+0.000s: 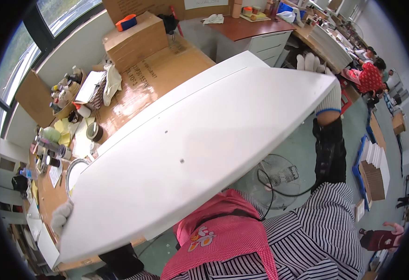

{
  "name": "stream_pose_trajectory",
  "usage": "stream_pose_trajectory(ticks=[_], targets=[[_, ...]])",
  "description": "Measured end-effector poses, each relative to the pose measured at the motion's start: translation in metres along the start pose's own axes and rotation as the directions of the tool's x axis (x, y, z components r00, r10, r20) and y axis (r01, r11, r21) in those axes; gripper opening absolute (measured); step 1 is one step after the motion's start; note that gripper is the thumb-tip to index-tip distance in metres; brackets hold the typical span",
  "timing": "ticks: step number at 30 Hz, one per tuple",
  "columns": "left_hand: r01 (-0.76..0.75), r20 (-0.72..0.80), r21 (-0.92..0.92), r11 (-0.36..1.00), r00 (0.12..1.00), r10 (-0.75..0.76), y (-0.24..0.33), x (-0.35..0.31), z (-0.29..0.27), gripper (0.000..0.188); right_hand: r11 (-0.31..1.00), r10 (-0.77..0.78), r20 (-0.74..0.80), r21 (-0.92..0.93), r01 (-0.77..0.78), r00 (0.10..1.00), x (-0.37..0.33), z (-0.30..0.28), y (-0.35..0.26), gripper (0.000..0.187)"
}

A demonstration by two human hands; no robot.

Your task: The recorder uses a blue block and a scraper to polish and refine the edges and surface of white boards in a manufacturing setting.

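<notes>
While holding white board [199, 140] partly over table [47, 190], got it lengthwise lower-L to upper-R btwn L hand [62, 217] curled on near end & R hand [311, 62] w/ fingers part-extended at far end, can't tell R grip.

The white board [223, 121] bars the middle, with the left hand [62, 217] at its left end and the right hand [312, 64] at its right end. Beyond the board's far edge, a hand could pass over the flat cardboard [178, 63] up to the box [136, 41]. Bottles [65, 94] and a jar [94, 132] crowd the space past the board's left half. Its near side is hemmed by the apron [223, 235] and fan [276, 179].
</notes>
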State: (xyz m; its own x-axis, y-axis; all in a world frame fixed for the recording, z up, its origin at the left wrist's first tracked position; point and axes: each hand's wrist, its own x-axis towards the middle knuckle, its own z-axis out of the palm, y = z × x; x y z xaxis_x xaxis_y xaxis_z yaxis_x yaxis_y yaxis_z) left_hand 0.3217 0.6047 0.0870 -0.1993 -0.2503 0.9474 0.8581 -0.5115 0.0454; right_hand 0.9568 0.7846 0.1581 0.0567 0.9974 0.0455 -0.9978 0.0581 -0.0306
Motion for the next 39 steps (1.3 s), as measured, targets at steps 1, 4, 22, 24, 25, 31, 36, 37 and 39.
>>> stream_pose_trajectory(ticks=[1,4,22,24,25,31,36,37,39], targets=[[-0.055,-0.007,0.175,0.983,0.998,0.058,0.016,-0.009,0.001,0.059,0.994,0.093,0.054,0.05,-0.096,0.994,-0.013,-0.01,-0.008,0.037],[-0.167,0.205,0.193,0.967,0.971,0.127,0.047,-0.022,-0.012,0.062,0.952,0.003,0.141,-0.303,0.041,0.99,-0.047,-0.04,-0.014,0.025],[0.012,0.735,0.273,0.962,0.642,-0.217,0.065,-0.029,-0.134,0.057,-0.492,-0.671,0.367,-0.87,-0.016,0.644,-0.085,-0.04,-0.02,0.035],[0.272,0.811,0.339,0.901,0.4,-0.426,0.06,-0.022,-0.151,0.056,-0.486,-0.453,0.189,-0.872,-0.063,0.871,-0.092,-0.017,-0.012,0.034],[0.426,0.787,0.424,0.799,0.262,-0.558,0.061,-0.02,-0.156,0.055,-0.546,-0.379,0.121,-0.83,-0.116,0.917,-0.097,-0.009,-0.003,0.031],[0.661,0.502,0.721,0.21,-0.289,-0.815,0.077,-0.008,-0.144,0.05,-0.606,0.121,0.027,-0.79,0.095,0.992,-0.18,-0.008,0.113,0.027],[0.586,0.406,0.803,0.106,-0.408,-0.818,0.076,0.005,-0.139,0.047,-0.806,0.223,0.206,-0.51,0.299,0.953,-0.205,-0.034,0.119,0.023],[0.577,0.392,0.811,0.096,-0.413,-0.822,0.074,0.005,-0.141,0.046,-0.82,0.083,0.207,-0.542,0.185,0.975,-0.188,-0.038,0.094,0.023],[0.572,0.39,0.812,0.117,-0.382,-0.838,0.071,0.003,-0.145,0.039,-0.862,-0.234,0.331,-0.506,-0.037,0.914,-0.151,-0.037,0.03,0.025]])
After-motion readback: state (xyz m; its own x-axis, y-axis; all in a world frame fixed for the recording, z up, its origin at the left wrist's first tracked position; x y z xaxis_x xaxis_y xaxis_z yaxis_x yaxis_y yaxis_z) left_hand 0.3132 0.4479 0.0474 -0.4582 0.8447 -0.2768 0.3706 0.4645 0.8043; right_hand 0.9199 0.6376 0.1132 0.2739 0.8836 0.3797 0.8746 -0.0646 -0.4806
